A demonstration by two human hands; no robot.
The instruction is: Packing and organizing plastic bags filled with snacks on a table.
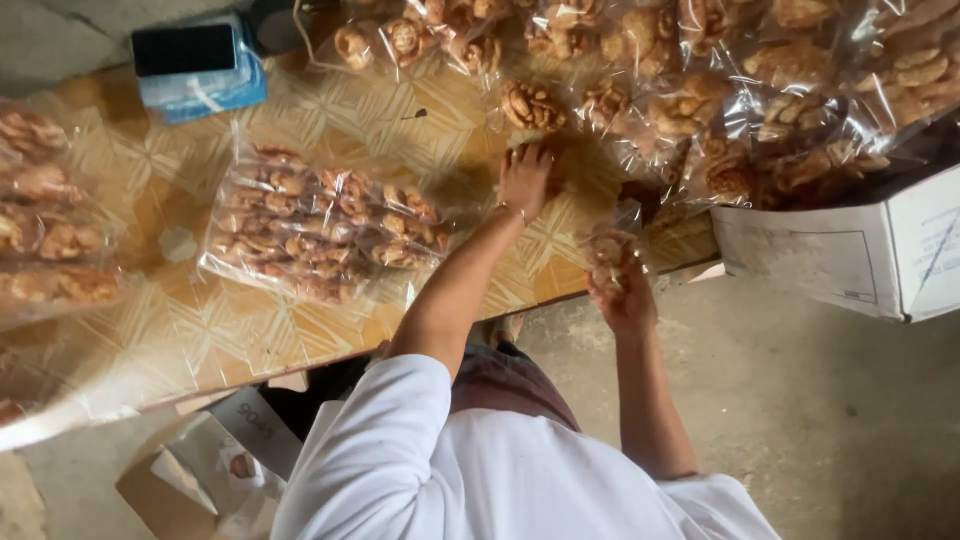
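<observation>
My left hand point(525, 180) stretches out over the patterned tabletop point(200, 330). Its fingers are apart and touch the edge of the heap of clear snack packets point(700, 100), just below one packet of fried curls point(532, 105). At the table's near edge, my right hand point(625, 300) is shut on a small clear packet of fried snacks point(610, 250) and holds it upright. Both forearms are bare below white sleeves.
A flat stack of filled packets point(320, 230) lies left of my left hand, and more packets point(50, 230) lie at the far left. A blue box with a dark top point(200, 65) stands at the back. A white carton point(860, 250) is on the right, and an open cardboard box point(200, 470) sits on the concrete floor.
</observation>
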